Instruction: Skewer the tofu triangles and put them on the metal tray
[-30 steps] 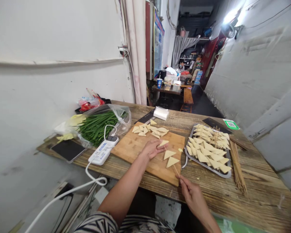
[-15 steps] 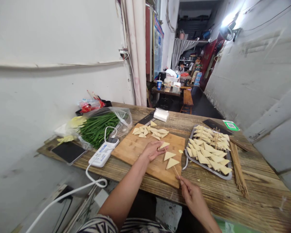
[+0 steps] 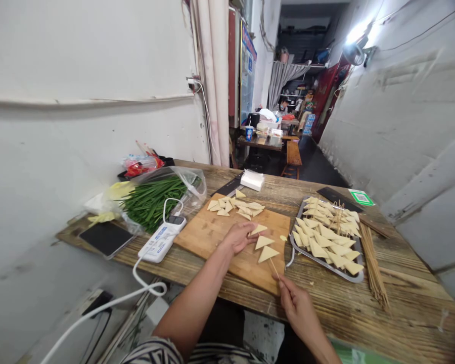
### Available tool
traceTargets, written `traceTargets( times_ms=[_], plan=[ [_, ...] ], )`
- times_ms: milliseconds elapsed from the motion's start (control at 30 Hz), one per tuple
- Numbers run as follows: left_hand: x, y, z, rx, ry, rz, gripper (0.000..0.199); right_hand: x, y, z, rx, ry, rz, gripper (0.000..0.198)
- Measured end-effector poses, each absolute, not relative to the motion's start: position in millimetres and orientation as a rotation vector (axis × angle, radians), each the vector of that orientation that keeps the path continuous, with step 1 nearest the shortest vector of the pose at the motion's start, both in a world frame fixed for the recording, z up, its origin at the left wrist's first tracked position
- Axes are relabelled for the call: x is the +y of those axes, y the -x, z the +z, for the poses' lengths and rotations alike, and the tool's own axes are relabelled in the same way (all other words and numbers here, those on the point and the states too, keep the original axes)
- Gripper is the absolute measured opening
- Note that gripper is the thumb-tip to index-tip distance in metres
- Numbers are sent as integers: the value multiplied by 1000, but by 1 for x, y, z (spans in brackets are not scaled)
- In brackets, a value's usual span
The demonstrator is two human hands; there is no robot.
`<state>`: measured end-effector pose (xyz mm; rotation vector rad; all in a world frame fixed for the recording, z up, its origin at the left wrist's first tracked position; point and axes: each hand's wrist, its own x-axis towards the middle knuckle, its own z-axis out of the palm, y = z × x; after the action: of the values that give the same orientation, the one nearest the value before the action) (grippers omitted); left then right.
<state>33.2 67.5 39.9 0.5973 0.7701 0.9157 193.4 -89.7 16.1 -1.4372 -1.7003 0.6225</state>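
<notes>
My right hand point(image 3: 296, 302) is closed on the lower end of a thin wooden skewer point(image 3: 275, 269). Along that skewer sit pale yellow triangles that look like tofu slices, a middle one point(image 3: 264, 242) and a lower one point(image 3: 268, 254). At its far end, my left hand point(image 3: 241, 237) grips another tofu triangle point(image 3: 258, 229) between thumb and fingers; the skewer's tip is hidden there. Both hands are over a wooden cutting board point(image 3: 200, 235). Loose tofu triangles point(image 3: 246, 208) lie in a pile on the board's far part.
Right of the board, a metal tray point(image 3: 351, 277) carries filled skewers, with a bundle of bare skewers point(image 3: 373, 268) alongside. To the left are a white power strip point(image 3: 161, 240), bagged green chives point(image 3: 151, 199) and a dark tablet point(image 3: 106, 236). A knife point(image 3: 227, 184) and white box point(image 3: 252, 180) lie behind.
My right hand has shifted slightly left and up with the skewer. The triangles on it moved a little left. My left hand stays at the top triangle.
</notes>
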Motion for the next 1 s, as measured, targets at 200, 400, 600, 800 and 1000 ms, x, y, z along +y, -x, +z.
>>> traceTargets(
  times_ms=[200, 400, 600, 800, 1000],
  plan=[
    [67, -34, 41, 793, -604, 922, 6, -87, -190, 18, -1712, 1445, 625, 49],
    [67, -33, 40, 774, -614, 927, 7, -85, -190, 14, -1729, 1470, 609, 46],
    [68, -33, 39, 786, -656, 911, 11, -83, -189, 15, -1735, 1468, 605, 43],
    [69, -30, 38, 737, -598, 915, 19, -80, -187, 14, -1657, 1451, 585, 43],
    [70, -27, 38, 693, -486, 914, 26, -83, -188, 5, -1604, 1421, 578, 41]
  ],
)
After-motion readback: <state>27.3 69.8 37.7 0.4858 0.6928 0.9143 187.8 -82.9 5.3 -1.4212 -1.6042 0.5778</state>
